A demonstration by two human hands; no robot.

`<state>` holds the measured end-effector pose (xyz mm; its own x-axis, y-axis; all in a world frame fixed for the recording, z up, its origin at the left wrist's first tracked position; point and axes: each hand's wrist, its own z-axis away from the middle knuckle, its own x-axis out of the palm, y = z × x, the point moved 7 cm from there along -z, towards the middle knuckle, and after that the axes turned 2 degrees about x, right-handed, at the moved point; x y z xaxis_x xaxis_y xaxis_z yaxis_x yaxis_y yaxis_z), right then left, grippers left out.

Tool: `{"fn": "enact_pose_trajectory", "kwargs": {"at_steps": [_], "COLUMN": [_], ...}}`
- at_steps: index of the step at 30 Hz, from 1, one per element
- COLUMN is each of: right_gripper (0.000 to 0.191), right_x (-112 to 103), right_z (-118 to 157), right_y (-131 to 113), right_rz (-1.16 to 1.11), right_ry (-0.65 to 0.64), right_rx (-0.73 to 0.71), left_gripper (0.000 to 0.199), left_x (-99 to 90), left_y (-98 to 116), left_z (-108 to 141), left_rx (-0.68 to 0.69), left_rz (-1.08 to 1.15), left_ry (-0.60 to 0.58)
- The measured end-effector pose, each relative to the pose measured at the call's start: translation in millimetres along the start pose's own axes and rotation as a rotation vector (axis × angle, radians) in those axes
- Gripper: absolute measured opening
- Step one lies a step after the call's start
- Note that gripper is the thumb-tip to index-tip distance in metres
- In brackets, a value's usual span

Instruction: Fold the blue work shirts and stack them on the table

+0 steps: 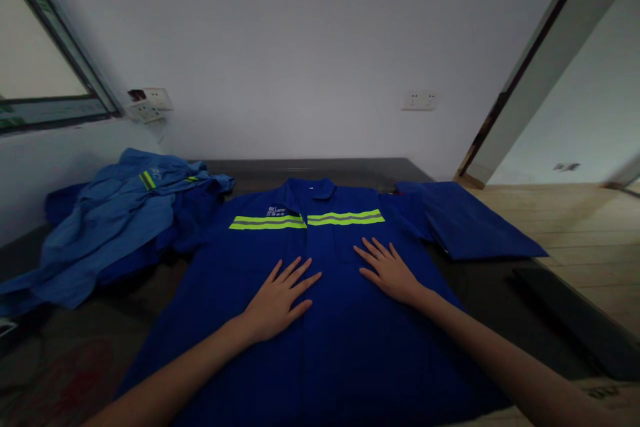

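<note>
A dark blue work shirt (pixel 320 320) lies spread out front side up, its collar pointing away from me. Yellow-green reflective strips cross its chest, with white lettering above the left one. My left hand (pixel 277 297) rests flat on the shirt front beside the button placket, fingers spread. On the other side, my right hand (pixel 390 270) lies palm down below the right strip, fingers apart. Neither hand grips the cloth. The shirt's lower hem runs partly out of view, and my forearms cover parts of its sides.
Crumpled lighter blue work clothes (pixel 115 207) are heaped at the left over darker blue cloth. A flat, folded blue garment (pixel 475 220) lies at the right on the dark table (pixel 360 165). A black flat object (pixel 575 320) sits near the right edge. Behind stands a wall with sockets (pixel 419 101).
</note>
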<state>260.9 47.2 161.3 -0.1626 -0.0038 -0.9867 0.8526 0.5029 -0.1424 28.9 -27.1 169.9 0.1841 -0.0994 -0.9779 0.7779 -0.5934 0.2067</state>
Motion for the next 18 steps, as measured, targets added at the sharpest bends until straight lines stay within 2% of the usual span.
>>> {"fn": "enact_pose_trajectory", "kwargs": {"at_steps": [6, 8, 10, 12, 14, 16, 18], "right_gripper": [0.058, 0.058, 0.058, 0.048, 0.030, 0.023, 0.021], "right_x": [6, 6, 1, -13, -33, -52, -65], "right_z": [21, 26, 26, 13, -14, -54, -104], "right_y": [-15, -18, -20, -26, -37, -51, -62], "right_rz": [-0.021, -0.029, -0.032, -0.033, -0.059, -0.130, -0.207], "right_ry": [-0.019, -0.025, -0.038, -0.051, -0.045, -0.005, 0.061], "right_rx": [-0.021, -0.020, -0.016, -0.037, -0.104, -0.176, -0.196], "left_gripper": [0.060, 0.065, 0.065, 0.053, 0.038, 0.032, 0.024], "left_x": [-0.2, -9.3, -25.8, -47.0, -66.4, -79.8, -82.1], "left_y": [20, 23, 16, -7, -47, -98, -145], "left_z": [29, 35, 32, 18, -7, -36, -60], "left_rx": [-0.020, -0.020, -0.031, -0.084, -0.198, -0.349, -0.529], "left_rz": [0.115, 0.195, 0.302, 0.432, 0.496, 0.360, 0.211], "left_ry": [-0.055, -0.124, -0.195, -0.223, -0.181, -0.083, -0.010]}}
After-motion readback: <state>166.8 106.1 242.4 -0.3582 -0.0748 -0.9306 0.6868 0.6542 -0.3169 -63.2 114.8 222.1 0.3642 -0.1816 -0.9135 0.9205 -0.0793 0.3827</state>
